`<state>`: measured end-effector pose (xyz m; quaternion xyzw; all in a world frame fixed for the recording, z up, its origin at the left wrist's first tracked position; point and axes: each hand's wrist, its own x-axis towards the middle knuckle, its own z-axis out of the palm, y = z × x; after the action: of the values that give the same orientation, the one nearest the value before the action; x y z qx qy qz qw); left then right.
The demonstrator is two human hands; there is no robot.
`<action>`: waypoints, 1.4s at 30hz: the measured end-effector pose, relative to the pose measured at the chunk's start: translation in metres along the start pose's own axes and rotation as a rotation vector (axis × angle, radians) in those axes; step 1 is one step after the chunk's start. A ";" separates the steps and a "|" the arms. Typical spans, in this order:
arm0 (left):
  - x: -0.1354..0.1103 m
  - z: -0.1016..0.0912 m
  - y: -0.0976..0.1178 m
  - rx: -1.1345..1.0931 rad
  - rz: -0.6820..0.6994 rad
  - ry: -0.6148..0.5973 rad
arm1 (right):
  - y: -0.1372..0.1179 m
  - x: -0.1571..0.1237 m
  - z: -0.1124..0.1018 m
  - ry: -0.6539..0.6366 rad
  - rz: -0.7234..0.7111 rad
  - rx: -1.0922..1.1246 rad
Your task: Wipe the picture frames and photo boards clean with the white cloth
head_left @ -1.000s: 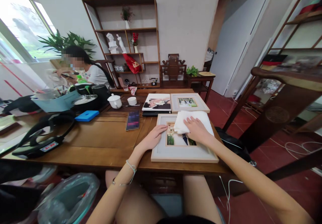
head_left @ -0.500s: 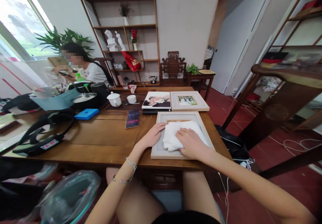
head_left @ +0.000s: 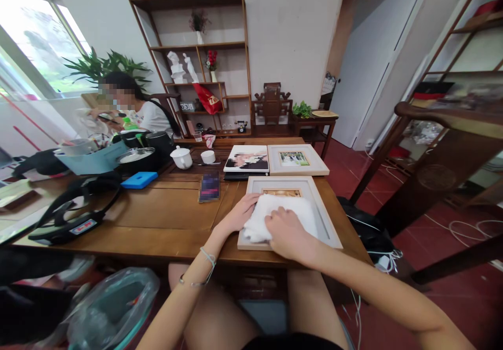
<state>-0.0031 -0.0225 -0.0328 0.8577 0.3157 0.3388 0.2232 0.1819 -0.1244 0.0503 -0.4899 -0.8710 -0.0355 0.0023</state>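
Observation:
A light wooden picture frame [head_left: 329,234] lies flat near the table's front edge, with a small gold-toned picture at its centre partly covered. Over its lower left part is a folded white cloth [head_left: 306,219]. My right hand [head_left: 288,234] presses on this cloth, its fingers bent and closed into it. At the frame's left side, my left hand [head_left: 240,215] holds the rim, fingertips touching the cloth's upper left edge; its thumb is hidden.
Behind lie another framed picture [head_left: 318,167] and a white photo panel [head_left: 239,165]. A phone [head_left: 209,186], lidded white cup [head_left: 181,157], blue box [head_left: 139,179] and black headset [head_left: 84,227] are on the wooden table [head_left: 168,208]. A person [head_left: 153,117] sits far left.
My right hand has slid the cloth left and toward me over the frame, uncovering more of the small picture. My left hand stays at the left rim. The view has shifted slightly.

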 end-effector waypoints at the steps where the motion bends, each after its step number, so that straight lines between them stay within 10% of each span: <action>1: 0.000 -0.001 0.001 -0.002 0.000 -0.003 | -0.008 -0.005 -0.002 -0.001 -0.070 0.015; 6: -0.002 -0.001 0.001 -0.007 -0.010 -0.005 | -0.007 -0.024 -0.008 -0.006 -0.273 0.069; 13: -0.003 0.000 -0.001 0.027 0.021 0.002 | 0.056 -0.031 -0.008 -0.062 -0.061 0.074; 21: -0.002 -0.001 -0.004 0.038 0.032 -0.011 | 0.125 0.014 0.022 0.186 0.093 0.205; 32: 0.000 0.000 -0.001 0.075 0.018 -0.006 | 0.073 0.102 0.030 0.264 -0.163 0.405; 42: -0.002 0.000 -0.007 0.029 0.024 -0.005 | 0.117 0.056 0.022 0.105 -0.083 0.201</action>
<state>-0.0069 -0.0191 -0.0384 0.8654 0.3097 0.3347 0.2077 0.2530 -0.0145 0.0373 -0.4482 -0.8885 0.0262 0.0954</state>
